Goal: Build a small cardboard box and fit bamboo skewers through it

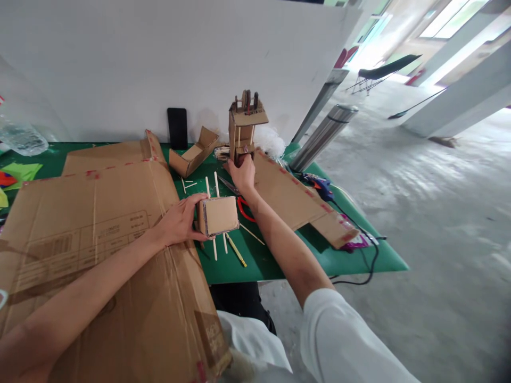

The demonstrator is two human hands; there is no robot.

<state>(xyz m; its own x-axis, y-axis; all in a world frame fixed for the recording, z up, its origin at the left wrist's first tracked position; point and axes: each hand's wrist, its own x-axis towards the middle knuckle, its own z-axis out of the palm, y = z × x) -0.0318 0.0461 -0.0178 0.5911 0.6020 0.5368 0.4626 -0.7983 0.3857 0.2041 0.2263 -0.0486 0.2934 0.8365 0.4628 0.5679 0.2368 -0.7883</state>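
My left hand is closed around the left side of a small cardboard box. Thin white sticks jut out above and below that box. Farther back, my right hand grips the lower part of a cardboard tower model, which stands upright with a flat roof and stick posts. Its fingertips are partly hidden against the model. Scissors with red handles lie between my hands, and a yellow cutter or pen-like tool lies below the box.
Large cardboard sheets cover the left of the green table. A folded cardboard piece, a black phone, a steel flask and a blue glue gun with its cable stand or lie around. A white panel rises behind.
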